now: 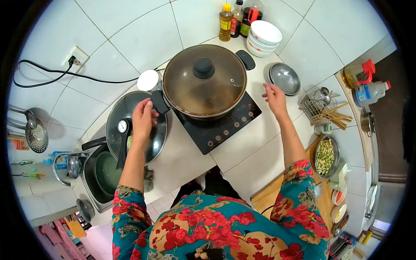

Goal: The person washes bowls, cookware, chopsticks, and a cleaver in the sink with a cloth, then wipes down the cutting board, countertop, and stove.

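A wide pot (pixel 208 116) with a brown-tinted glass lid (pixel 186 89) and a black knob (pixel 203 68) stands on a black induction cooktop (pixel 216 134). My left hand (pixel 144 118) is beside the pot's left handle (pixel 160 102), its fingers loosely bent and apart; whether they touch the handle I cannot tell. Below that hand lies a large dark glass lid (pixel 113 141) with a dial and a black handle. Away from the pot, near the stacked grey metal bowls (pixel 284 79), my right hand (pixel 274 96) hovers with loosely curled fingers and nothing visible in it.
Bottles (pixel 225 22) and stacked white bowls (pixel 264 37) stand behind the pot. At the right are a wire basket with chopsticks (pixel 333 116) and a bowl of chopped vegetables (pixel 326 158). A sink (pixel 93 184) lies left. A black cord (pixel 104 79) runs along the wall.
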Demonstrator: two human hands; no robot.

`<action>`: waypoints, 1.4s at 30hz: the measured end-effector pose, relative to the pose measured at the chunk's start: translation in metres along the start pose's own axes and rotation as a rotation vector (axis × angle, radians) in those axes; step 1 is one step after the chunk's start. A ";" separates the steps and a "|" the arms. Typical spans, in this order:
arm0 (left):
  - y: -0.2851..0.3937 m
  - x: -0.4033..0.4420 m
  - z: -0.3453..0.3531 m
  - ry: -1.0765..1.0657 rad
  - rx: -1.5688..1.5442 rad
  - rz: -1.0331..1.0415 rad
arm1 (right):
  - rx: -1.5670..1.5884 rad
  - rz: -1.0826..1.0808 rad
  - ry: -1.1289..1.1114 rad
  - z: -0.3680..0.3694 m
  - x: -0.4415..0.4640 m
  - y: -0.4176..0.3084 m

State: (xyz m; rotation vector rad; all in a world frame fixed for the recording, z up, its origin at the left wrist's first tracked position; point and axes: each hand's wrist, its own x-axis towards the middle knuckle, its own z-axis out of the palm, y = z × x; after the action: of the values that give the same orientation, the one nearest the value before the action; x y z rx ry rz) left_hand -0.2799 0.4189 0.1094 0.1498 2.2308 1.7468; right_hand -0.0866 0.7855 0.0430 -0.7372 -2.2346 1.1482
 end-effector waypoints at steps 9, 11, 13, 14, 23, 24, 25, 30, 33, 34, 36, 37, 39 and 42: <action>0.007 0.020 0.026 0.082 0.084 -0.174 | 0.107 0.404 -0.333 0.025 0.116 -0.061; -0.002 0.024 0.026 0.067 0.062 -0.164 | 0.012 0.359 -0.331 0.031 0.121 -0.061; -0.008 0.021 0.029 0.089 0.044 -0.135 | 0.028 0.314 -0.294 0.035 0.117 -0.057; -0.011 0.021 0.030 0.103 0.022 -0.111 | 0.038 0.276 -0.254 0.036 0.116 -0.056; -0.020 -0.017 0.048 0.093 -0.164 0.013 | 0.056 0.337 -0.122 0.002 0.070 -0.040; -0.022 -0.021 0.050 0.064 -0.135 0.035 | 0.047 0.344 -0.122 -0.007 0.061 -0.037; -0.024 -0.027 0.052 0.032 -0.108 0.053 | 0.047 0.354 -0.108 -0.018 0.052 -0.034; -0.014 -0.065 0.070 -0.142 -0.131 -0.041 | 0.065 0.458 -0.038 -0.076 -0.007 -0.035; -0.007 -0.090 0.086 -0.226 -0.112 -0.035 | 0.014 0.470 0.049 -0.114 -0.042 -0.020; -0.006 -0.096 0.091 -0.250 -0.104 -0.026 | -0.015 0.469 0.084 -0.122 -0.052 -0.023; -0.010 -0.108 0.098 -0.297 -0.095 -0.027 | 0.006 0.526 0.104 -0.143 -0.077 -0.027; -0.011 -0.115 0.103 -0.308 -0.030 0.052 | -0.011 0.525 0.124 -0.155 -0.088 -0.015; -0.017 -0.126 0.112 -0.331 0.068 0.153 | -0.027 0.518 0.140 -0.170 -0.109 -0.010; -0.022 -0.144 0.121 -0.437 -0.031 0.015 | -0.119 0.589 0.201 -0.182 -0.141 -0.019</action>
State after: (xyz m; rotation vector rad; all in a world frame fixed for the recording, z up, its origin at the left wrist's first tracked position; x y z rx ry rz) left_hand -0.1048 0.4879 0.0868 0.4912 1.8888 1.5717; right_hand 0.1297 0.7837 0.1241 -1.5584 -1.9795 1.1322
